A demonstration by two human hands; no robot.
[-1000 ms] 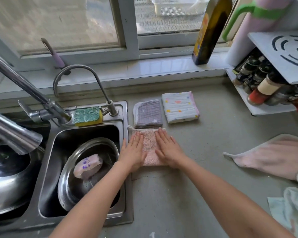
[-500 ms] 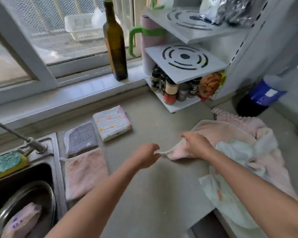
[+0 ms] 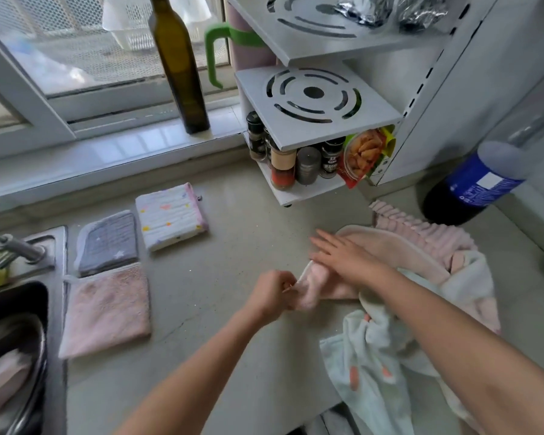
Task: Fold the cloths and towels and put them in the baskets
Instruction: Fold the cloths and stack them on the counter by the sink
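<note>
Three cloths already folded, lying flat well left of the fingers: pink cloth (image 3: 106, 309) nearest the sink (image 3: 55, 309), grey cloth (image 3: 107, 243) behind it, white dotted cloth (image 3: 170, 216) beside that. No basket seen on the counter. Left hand (image 3: 272, 293): fingers curled, pinching corner of the pink towel (image 3: 321, 293). Right hand (image 3: 343, 257): fingers straight, pressing flat on the towel, which lies under and right of the fingertips. Step in hand, by my judgement: pulling next towel out for folding. Next: drag it clear of the pale green towel (image 3: 368, 365), spread flat.
</note>
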